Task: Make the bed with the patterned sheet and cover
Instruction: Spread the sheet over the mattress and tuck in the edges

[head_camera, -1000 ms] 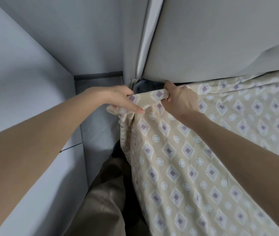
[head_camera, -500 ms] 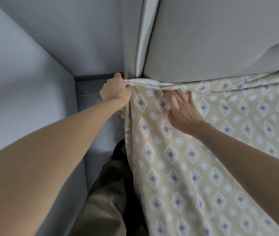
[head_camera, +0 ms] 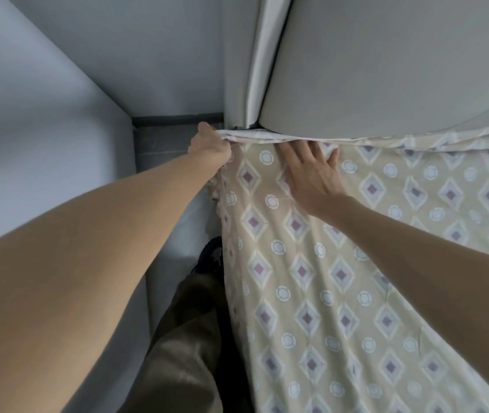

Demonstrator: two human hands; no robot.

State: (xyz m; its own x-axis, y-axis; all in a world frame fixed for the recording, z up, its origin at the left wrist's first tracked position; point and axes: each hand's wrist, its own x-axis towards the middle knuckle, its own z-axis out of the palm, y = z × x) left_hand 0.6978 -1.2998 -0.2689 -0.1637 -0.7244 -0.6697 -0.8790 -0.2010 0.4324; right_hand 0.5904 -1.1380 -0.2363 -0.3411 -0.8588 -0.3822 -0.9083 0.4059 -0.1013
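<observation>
Left hand (head_camera: 209,147) grips patterned sheet (head_camera: 326,278) corner at far edge, position unchanged. Right hand (head_camera: 311,171) flatter than before, fingers spread, pressing sheet just below headboard (head_camera: 386,70).

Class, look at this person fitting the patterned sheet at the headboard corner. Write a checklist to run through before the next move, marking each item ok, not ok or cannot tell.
1. Left hand has a grip on the patterned sheet corner: ok, fingers curled round the edge.
2. Right hand steadies the cloth: ok, flat on top, fingers spread.
3. Edge reaches the headboard: ok, it lies along its base.
4. Edge tucked away: not ok, the white underside shows, folded over.
5. Side drop smooth: not ok, bunched below the left hand.
6. Corner seated on what lies beneath: cannot tell, hidden by cloth.
</observation>
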